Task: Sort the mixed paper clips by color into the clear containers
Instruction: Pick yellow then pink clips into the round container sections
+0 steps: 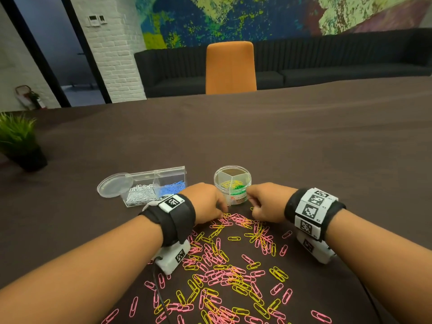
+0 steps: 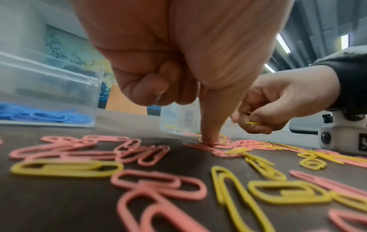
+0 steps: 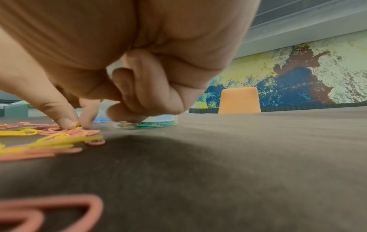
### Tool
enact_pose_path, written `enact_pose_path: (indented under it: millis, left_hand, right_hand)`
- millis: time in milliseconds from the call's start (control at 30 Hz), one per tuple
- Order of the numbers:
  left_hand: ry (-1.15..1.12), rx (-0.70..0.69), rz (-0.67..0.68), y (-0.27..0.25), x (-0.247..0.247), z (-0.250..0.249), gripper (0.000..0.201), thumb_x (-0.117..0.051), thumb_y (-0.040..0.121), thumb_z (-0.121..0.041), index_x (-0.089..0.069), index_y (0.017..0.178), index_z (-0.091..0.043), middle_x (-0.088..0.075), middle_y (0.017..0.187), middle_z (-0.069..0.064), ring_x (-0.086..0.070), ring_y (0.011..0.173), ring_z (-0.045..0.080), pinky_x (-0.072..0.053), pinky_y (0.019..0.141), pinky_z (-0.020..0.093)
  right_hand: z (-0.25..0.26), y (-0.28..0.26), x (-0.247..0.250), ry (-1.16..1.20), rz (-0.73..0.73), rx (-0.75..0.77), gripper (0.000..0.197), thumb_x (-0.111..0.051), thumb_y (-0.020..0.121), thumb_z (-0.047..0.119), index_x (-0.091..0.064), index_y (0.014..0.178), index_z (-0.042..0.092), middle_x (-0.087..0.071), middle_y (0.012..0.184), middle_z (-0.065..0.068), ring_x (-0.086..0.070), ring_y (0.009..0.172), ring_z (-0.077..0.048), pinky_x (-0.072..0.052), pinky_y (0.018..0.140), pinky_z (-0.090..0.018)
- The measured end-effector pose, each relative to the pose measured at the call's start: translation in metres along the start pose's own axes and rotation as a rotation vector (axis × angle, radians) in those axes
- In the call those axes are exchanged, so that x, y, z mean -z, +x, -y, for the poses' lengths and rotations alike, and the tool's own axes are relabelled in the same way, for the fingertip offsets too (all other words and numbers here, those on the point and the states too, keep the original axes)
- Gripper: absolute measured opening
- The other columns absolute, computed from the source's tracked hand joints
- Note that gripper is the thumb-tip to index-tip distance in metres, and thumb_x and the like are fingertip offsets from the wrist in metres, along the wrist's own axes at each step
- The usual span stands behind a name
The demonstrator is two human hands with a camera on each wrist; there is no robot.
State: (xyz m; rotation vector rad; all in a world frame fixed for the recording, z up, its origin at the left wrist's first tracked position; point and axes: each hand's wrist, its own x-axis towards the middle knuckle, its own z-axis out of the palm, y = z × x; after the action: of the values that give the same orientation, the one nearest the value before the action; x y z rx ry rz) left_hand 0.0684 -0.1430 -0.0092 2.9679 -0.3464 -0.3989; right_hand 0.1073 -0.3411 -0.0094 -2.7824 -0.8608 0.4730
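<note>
Pink and yellow paper clips (image 1: 224,272) lie scattered over the dark brown bench (image 1: 304,148), the heap spreading from the round clear jar (image 1: 232,183) toward the person. The left hand (image 1: 205,202) sits just left of the jar's base; in the left wrist view one finger (image 2: 212,119) points straight down with its tip pressing on pink clips at the heap's far edge, a yellow clip lying right against that tip, while the other fingers are curled into the palm and hold nothing that can be seen. The right hand (image 1: 266,202) sits just right of the jar's base, its fingers curled; the left wrist view shows yellow clips (image 2: 253,123) poking out between its thumb and bent fingers, so it pinches them, and the right wrist view shows its thumb and a fingertip down at another yellow clip (image 3: 75,124) on the bench. The jar is split into wedge compartments, with yellow clips in one, green clips (image 1: 238,187) in another, and the far one bare. Left of the jar stands a clear rectangular box (image 1: 156,185), with blue clips (image 1: 171,187) in the half nearer the jar and white clips (image 1: 140,194) in the farther half. A round clear lid (image 1: 114,184) lies flat just beyond the box, on the side away from the jar.
</note>
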Motion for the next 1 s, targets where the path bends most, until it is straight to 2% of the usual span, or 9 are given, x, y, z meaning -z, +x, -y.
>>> enact_pose_path:
  millis: [100,200,300,433,533,633,733,900,1000]
  left_hand:
    - [-0.017,-0.012,-0.019,0.000,0.000,0.002,0.008,-0.066,0.091,-0.030,-0.072,0.097,-0.031,-0.066,0.091,-0.014,-0.060,0.086,0.005,-0.045,0.073,0.020]
    - [-0.114,0.021,-0.021,0.000,-0.002,0.005,0.006,-0.066,0.091,-0.026,-0.069,0.090,-0.021,-0.063,0.081,-0.013,-0.055,0.072,0.001,-0.040,0.062,0.016]
    - [-0.419,0.091,-0.079,-0.002,0.000,0.017,0.008,-0.071,0.088,-0.024,-0.067,0.083,-0.018,-0.061,0.071,-0.012,-0.054,0.064,0.000,-0.041,0.059,0.015]
    - [-0.795,0.175,-0.052,-0.012,0.001,0.032,0.007,-0.075,0.086,-0.018,-0.068,0.086,-0.015,-0.057,0.057,-0.012,-0.043,0.044,0.002,-0.036,0.042,0.017]
    - [-1.085,0.237,-0.027,-0.017,-0.006,0.037,0.004,-0.073,0.085,-0.009,-0.069,0.085,-0.010,-0.058,0.060,-0.006,-0.041,0.049,0.007,-0.031,0.040,0.018]
    - [-1.210,0.295,0.033,-0.021,-0.011,0.040,0.012,-0.072,0.087,-0.012,-0.070,0.098,-0.006,-0.062,0.067,-0.002,-0.051,0.055,0.007,-0.036,0.039,0.015]
    - [-1.306,0.309,0.100,-0.024,-0.011,0.041,0.019,-0.071,0.089,-0.013,-0.069,0.104,-0.004,-0.070,0.080,0.008,-0.065,0.064,0.010,-0.048,0.045,0.016]
    - [-1.389,0.323,0.072,-0.026,-0.011,0.044,0.026,-0.067,0.089,-0.001,-0.066,0.115,0.000,-0.071,0.083,0.013,-0.069,0.067,0.015,-0.057,0.055,0.019]
    - [-1.393,0.335,0.063,-0.026,-0.011,0.047,0.025,-0.065,0.091,-0.001,-0.066,0.116,-0.001,-0.071,0.087,0.014,-0.069,0.073,0.017,-0.059,0.060,0.021]
  right_hand:
    - [-0.003,0.001,0.000,0.037,-0.003,0.030,0.018,-0.050,0.088,0.012,-0.054,0.097,0.027,-0.058,0.087,0.005,-0.056,0.079,-0.015,-0.050,0.072,-0.030]
    - [-0.003,0.002,0.003,0.053,0.044,0.056,0.016,-0.042,0.094,0.013,-0.056,0.088,0.020,-0.055,0.084,0.003,-0.051,0.079,-0.015,-0.042,0.068,-0.026]
    - [-0.001,0.003,0.003,0.072,0.072,0.038,0.020,-0.041,0.096,0.017,-0.056,0.084,0.017,-0.052,0.082,0.000,-0.048,0.076,-0.014,-0.040,0.066,-0.026]
    - [-0.003,0.002,0.001,0.053,0.044,0.055,0.009,-0.057,0.091,0.026,-0.062,0.087,0.020,-0.062,0.085,0.003,-0.057,0.078,-0.013,-0.052,0.074,-0.031]
    - [-0.002,0.001,-0.001,0.017,0.085,0.086,0.009,-0.069,0.087,0.034,-0.066,0.090,0.026,-0.066,0.087,0.008,-0.061,0.080,-0.008,-0.052,0.070,-0.024]
    - [-0.002,0.004,-0.002,-0.001,0.109,0.071,0.013,-0.072,0.085,0.035,-0.068,0.093,0.025,-0.066,0.087,0.009,-0.061,0.079,-0.006,-0.050,0.068,-0.021]
    - [-0.005,0.005,-0.004,0.006,0.108,0.075,0.007,-0.071,0.087,0.029,-0.069,0.090,0.023,-0.068,0.088,0.007,-0.063,0.079,-0.007,-0.051,0.068,-0.019]
    - [-0.005,0.008,-0.005,0.047,0.110,0.065,0.009,-0.069,0.089,0.029,-0.068,0.090,0.020,-0.068,0.089,0.004,-0.062,0.080,-0.008,-0.048,0.068,-0.018]
    - [-0.006,0.009,-0.003,0.091,0.092,0.062,0.010,-0.068,0.090,0.032,-0.067,0.089,0.022,-0.068,0.088,0.006,-0.062,0.081,-0.008,-0.052,0.076,-0.023]
